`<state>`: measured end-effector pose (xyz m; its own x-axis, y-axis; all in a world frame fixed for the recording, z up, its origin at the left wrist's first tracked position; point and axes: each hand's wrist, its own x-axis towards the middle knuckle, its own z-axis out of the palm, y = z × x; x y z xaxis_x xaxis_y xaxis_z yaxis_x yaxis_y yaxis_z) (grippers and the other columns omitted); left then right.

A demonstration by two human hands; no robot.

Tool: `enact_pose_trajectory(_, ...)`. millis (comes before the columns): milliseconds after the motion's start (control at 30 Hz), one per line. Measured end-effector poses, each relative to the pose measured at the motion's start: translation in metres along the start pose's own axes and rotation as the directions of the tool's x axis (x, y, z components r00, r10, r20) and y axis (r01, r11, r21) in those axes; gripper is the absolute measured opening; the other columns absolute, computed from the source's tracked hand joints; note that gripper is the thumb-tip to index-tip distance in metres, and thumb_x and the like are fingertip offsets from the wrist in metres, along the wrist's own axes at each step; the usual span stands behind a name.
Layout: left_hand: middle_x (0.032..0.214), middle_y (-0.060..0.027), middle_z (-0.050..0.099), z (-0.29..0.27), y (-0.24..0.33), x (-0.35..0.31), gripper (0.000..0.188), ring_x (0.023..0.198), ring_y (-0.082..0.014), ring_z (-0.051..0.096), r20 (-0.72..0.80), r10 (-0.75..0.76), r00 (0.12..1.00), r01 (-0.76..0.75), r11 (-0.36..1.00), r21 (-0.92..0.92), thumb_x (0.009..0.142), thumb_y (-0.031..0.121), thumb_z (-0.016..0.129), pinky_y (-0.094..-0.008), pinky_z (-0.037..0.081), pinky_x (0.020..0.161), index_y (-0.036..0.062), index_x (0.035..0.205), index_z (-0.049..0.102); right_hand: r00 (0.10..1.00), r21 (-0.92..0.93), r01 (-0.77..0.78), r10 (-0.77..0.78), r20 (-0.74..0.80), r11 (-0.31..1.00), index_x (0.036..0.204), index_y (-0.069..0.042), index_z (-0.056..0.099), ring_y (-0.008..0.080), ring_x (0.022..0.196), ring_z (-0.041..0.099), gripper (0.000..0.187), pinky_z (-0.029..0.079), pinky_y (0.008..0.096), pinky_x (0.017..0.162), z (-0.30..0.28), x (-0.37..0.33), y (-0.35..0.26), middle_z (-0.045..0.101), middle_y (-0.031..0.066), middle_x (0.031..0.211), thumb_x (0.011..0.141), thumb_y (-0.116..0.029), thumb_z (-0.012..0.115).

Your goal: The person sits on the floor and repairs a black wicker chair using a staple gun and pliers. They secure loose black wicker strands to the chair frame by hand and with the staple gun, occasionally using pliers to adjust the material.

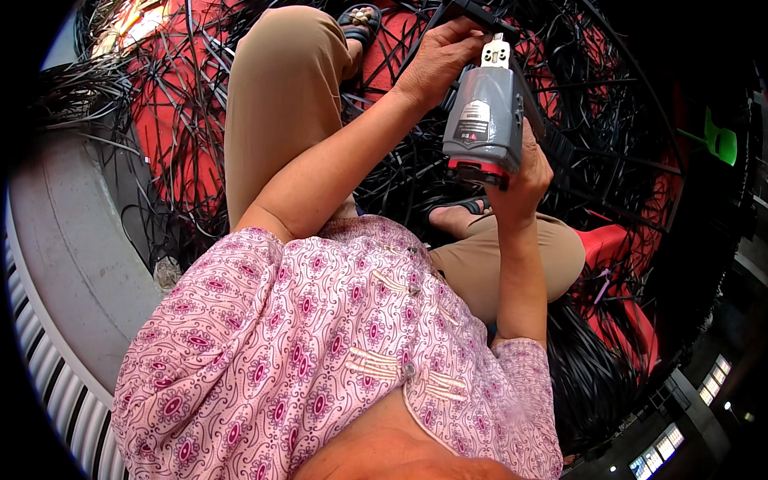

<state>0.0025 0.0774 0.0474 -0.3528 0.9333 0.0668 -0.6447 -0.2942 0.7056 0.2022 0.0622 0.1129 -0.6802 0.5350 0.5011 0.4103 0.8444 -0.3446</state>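
Apparently the step in hand is lining up a grey-and-red plastic-bodied power tool (483, 116), upper centre-right of the frame, with a slim black bar (491, 20) just beyond its pale metal nose (495, 54) — contact can't be told. The right hand (532, 171) curls around the tool's grip; the left hand (437, 66) bends its fingers beside the nose, their hold unclear. Steady aim seems called for — left fingertips clear.

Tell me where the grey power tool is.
In the head view, the grey power tool is upper right of centre, held in the right grip, its front end close beside the left grip.
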Motion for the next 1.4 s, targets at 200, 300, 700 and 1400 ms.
enact_pose_trajectory(200, 0.097, 0.0012, 0.069, 0.002, 0.0, 0.0, 0.018, 0.085, -0.0058, 0.064, -0.03, -0.007, 1.0, 0.007, 1.0, -0.007, 0.096, 0.012, 0.061, -0.0217, 0.051, 0.076, 0.0073, 0.113, 0.067, 1.0, -0.024, -0.014, 0.014, 0.022, 1.0, 0.134, 0.002, 0.052, 0.0402, 0.084, 0.068, 0.077, 0.055, 0.0435, 0.075, 0.002, 0.0, 0.0, 0.068, 0.021, 0.102, 0.069, -0.023, 0.085)
enact_pose_trajectory(300, 0.091, 0.0014, 0.068, 0.006, 0.003, -0.002, 0.015, 0.083, -0.0059, 0.061, -0.063, -0.031, 0.998, 0.029, 0.999, -0.033, 0.094, 0.01, 0.061, -0.0224, 0.049, 0.076, 0.0057, 0.106, 0.069, 1.0, -0.063, 0.01, -0.011, -0.012, 0.998, 0.131, 0.002, 0.053, 0.037, 0.077, 0.067, 0.078, 0.054, 0.0435, 0.07, 0.004, 0.001, -0.001, 0.068, 0.019, 0.093, 0.071, -0.042, 0.081)
enact_pose_trajectory(700, 0.092, 0.0019, 0.068, 0.008, 0.005, -0.001, 0.015, 0.082, -0.0052, 0.061, -0.051, -0.05, 0.997, 0.048, 0.998, -0.031, 0.095, 0.012, 0.062, -0.0219, 0.049, 0.075, 0.0065, 0.106, 0.069, 0.998, -0.084, -0.056, 0.059, 0.032, 0.995, 0.13, 0.002, 0.052, 0.043, 0.09, 0.066, 0.079, 0.053, 0.0457, 0.078, 0.008, -0.002, -0.004, 0.066, 0.0227, 0.108, 0.069, -0.036, 0.084)
enact_pose_trajectory(1400, 0.088, -0.0005, 0.068, 0.001, -0.002, 0.003, 0.012, 0.08, -0.0092, 0.062, -0.081, 0.116, 0.99, -0.093, 0.966, 0.241, 0.091, 0.011, 0.069, -0.0221, 0.049, 0.074, 0.0026, 0.099, 0.071, 0.87, -0.695, -0.478, 0.183, -0.457, 0.537, 0.109, -0.004, 0.065, 0.0356, 0.086, 0.07, 0.046, 0.057, 0.0436, 0.075, -0.199, -0.079, 0.106, 0.072, 0.0168, 0.095, 0.073, -0.026, 0.083)
